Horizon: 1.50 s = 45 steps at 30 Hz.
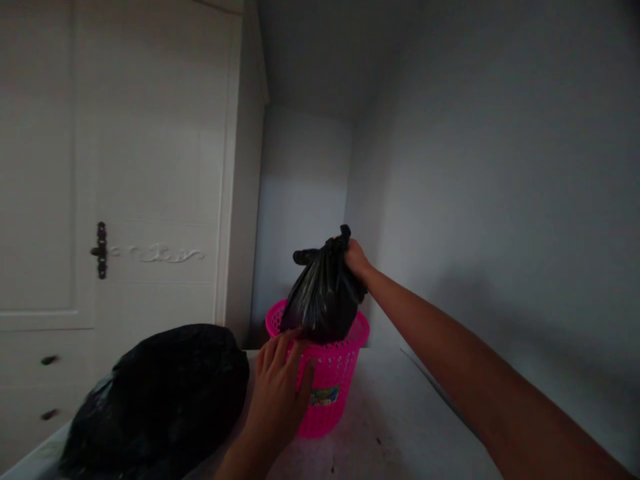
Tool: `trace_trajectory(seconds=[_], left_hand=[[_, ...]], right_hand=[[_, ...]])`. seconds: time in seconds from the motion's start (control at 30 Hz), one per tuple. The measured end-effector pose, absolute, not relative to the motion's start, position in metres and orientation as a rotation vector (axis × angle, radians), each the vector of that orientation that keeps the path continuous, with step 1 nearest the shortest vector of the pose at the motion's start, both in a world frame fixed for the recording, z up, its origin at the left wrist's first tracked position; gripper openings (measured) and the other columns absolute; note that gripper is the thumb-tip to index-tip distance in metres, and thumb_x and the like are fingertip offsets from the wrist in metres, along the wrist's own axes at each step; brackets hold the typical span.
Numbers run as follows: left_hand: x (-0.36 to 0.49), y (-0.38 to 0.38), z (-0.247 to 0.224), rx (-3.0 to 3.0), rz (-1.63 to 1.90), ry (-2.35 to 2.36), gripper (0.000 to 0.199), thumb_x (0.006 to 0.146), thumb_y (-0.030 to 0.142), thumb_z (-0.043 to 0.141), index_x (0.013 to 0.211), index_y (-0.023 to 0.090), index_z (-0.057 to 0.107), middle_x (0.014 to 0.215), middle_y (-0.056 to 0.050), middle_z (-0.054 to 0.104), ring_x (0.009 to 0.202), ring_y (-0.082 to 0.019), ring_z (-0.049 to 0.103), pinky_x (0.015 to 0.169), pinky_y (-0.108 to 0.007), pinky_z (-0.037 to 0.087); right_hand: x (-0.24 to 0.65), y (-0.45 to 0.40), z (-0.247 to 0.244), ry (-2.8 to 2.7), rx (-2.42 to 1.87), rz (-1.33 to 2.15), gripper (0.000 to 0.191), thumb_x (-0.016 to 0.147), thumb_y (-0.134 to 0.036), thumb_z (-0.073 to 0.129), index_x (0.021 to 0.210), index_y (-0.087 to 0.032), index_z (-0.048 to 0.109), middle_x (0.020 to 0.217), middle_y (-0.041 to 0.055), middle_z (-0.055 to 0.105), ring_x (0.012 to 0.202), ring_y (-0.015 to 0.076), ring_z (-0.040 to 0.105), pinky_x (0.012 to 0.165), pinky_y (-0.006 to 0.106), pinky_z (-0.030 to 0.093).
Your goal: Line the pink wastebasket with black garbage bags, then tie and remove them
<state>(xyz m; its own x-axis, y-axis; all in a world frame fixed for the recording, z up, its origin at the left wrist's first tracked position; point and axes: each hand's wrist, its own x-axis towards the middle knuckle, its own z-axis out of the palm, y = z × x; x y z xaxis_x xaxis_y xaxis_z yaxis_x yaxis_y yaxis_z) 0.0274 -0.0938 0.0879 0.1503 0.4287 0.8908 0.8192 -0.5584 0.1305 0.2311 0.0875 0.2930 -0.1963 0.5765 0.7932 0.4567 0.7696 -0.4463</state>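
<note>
A knotted black plastic bag point(323, 297) hangs in the mouth of a pink perforated basket point(325, 363), its lower part inside the rim. My right hand point(357, 260) is closed around the gathered top of this bag, its fingertips partly hidden behind the plastic. My left hand point(283, 373) lies with fingers extended and thumb apart against the near left side of the basket, fingertips at the rim by the bag. To the left of that hand rests a larger full black bag point(165, 393). A small printed label point(324, 396) shows on the basket's front.
Basket and large bag stand on a pale, spotted surface point(395, 427). A white wardrobe point(165, 167) with dark handles rises at the left. A plain grey-blue wall point(500, 167) runs along the right and meets the back wall in a corner.
</note>
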Motion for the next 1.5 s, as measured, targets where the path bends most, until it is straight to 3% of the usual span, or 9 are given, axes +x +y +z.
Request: trace_trajectory(seconds=[0.27, 0.47, 0.57, 0.77, 1.0, 1.13, 1.23, 1.37, 1.5], left_hand=[[0.023, -0.096, 0.115, -2.148, -1.413, -1.339, 0.029, 0.104, 0.026, 0.042, 0.116, 0.025, 0.069, 0.116, -0.008, 0.078, 0.112, -0.03, 0.069, 0.107, -0.057, 0.045], [0.02, -0.041, 0.17, -2.259, -1.435, -1.65, 0.041, 0.1, 0.019, 0.044, 0.137, 0.017, 0.06, 0.133, -0.016, 0.074, 0.124, -0.029, 0.068, 0.103, -0.042, 0.05], [0.024, -0.015, 0.185, -2.446, -1.262, -1.726, 0.049, 0.094, 0.022, 0.06, 0.143, 0.018, 0.055, 0.119, -0.012, 0.08, 0.109, -0.027, 0.075, 0.089, -0.035, 0.054], [0.029, 0.002, 0.184, -2.459, -1.143, -1.666, 0.025, 0.091, 0.013, 0.055, 0.11, 0.019, 0.07, 0.111, -0.012, 0.078, 0.108, -0.027, 0.072, 0.092, -0.034, 0.05], [0.017, -0.003, 0.187, -2.321, -1.115, -1.72, 0.035, 0.087, 0.005, 0.048, 0.113, 0.019, 0.067, 0.115, -0.014, 0.07, 0.111, -0.027, 0.067, 0.098, -0.037, 0.047], [0.013, 0.002, 0.19, -2.295, -1.152, -1.793, 0.039, 0.083, 0.004, 0.05, 0.113, 0.018, 0.07, 0.114, -0.014, 0.072, 0.108, -0.027, 0.068, 0.094, -0.037, 0.047], [0.019, 0.006, 0.193, -2.351, -1.204, -1.797, 0.031, 0.083, 0.008, 0.051, 0.102, 0.017, 0.073, 0.104, -0.012, 0.075, 0.101, -0.025, 0.069, 0.088, -0.034, 0.048], [0.031, 0.005, 0.197, -2.515, -1.273, -1.754, 0.03, 0.094, 0.03, 0.048, 0.075, 0.02, 0.07, 0.073, -0.004, 0.072, 0.075, -0.021, 0.067, 0.066, -0.03, 0.047], [0.027, 0.001, 0.198, -2.556, -1.343, -1.723, 0.014, 0.081, 0.033, 0.067, 0.081, 0.019, 0.071, 0.076, -0.003, 0.074, 0.073, -0.02, 0.067, 0.064, -0.029, 0.046]], right_hand=[[0.2, 0.073, 0.219, -2.103, -0.767, 0.348, 0.013, 0.085, -0.021, 0.06, 0.082, -0.018, 0.072, 0.079, 0.0012, 0.073, 0.08, 0.018, 0.063, 0.076, 0.028, 0.049], [0.207, 0.061, 0.221, -2.245, -0.689, 0.441, 0.021, 0.088, -0.019, 0.055, 0.095, -0.017, 0.075, 0.093, 0.004, 0.078, 0.09, 0.0188, 0.068, 0.083, 0.029, 0.052], [0.215, 0.056, 0.224, -2.3, -0.54, 0.435, 0.024, 0.083, -0.019, 0.066, 0.105, -0.018, 0.075, 0.105, 0.0062, 0.078, 0.1, 0.0218, 0.069, 0.092, 0.034, 0.052], [0.222, 0.056, 0.221, -2.223, -0.695, 0.392, 0.022, 0.088, -0.019, 0.062, 0.105, -0.018, 0.076, 0.094, 0.0041, 0.074, 0.087, 0.0192, 0.066, 0.086, 0.032, 0.05], [0.233, 0.048, 0.22, -2.175, -0.806, 0.482, 0.037, 0.1, -0.033, 0.047, 0.091, -0.02, 0.08, 0.098, 0.0049, 0.079, 0.1, 0.0216, 0.069, 0.096, 0.034, 0.048], [0.246, 0.045, 0.215, -2.248, -0.892, 0.451, 0.024, 0.088, -0.031, 0.067, 0.103, -0.018, 0.082, 0.096, 0.0052, 0.08, 0.091, 0.0205, 0.069, 0.084, 0.031, 0.051], [0.245, 0.043, 0.212, -2.371, -0.89, 0.307, 0.028, 0.082, -0.023, 0.073, 0.108, -0.02, 0.082, 0.095, 0.0039, 0.08, 0.086, 0.0193, 0.068, 0.08, 0.029, 0.049], [0.236, 0.039, 0.215, -2.334, -0.875, 0.106, 0.022, 0.085, -0.012, 0.063, 0.092, -0.02, 0.083, 0.089, 0.0047, 0.081, 0.086, 0.0207, 0.069, 0.081, 0.031, 0.048], [0.238, 0.041, 0.216, -2.279, -0.884, 0.077, 0.027, 0.086, -0.009, 0.06, 0.095, -0.021, 0.082, 0.092, 0.0043, 0.081, 0.089, 0.0206, 0.07, 0.083, 0.031, 0.048]])
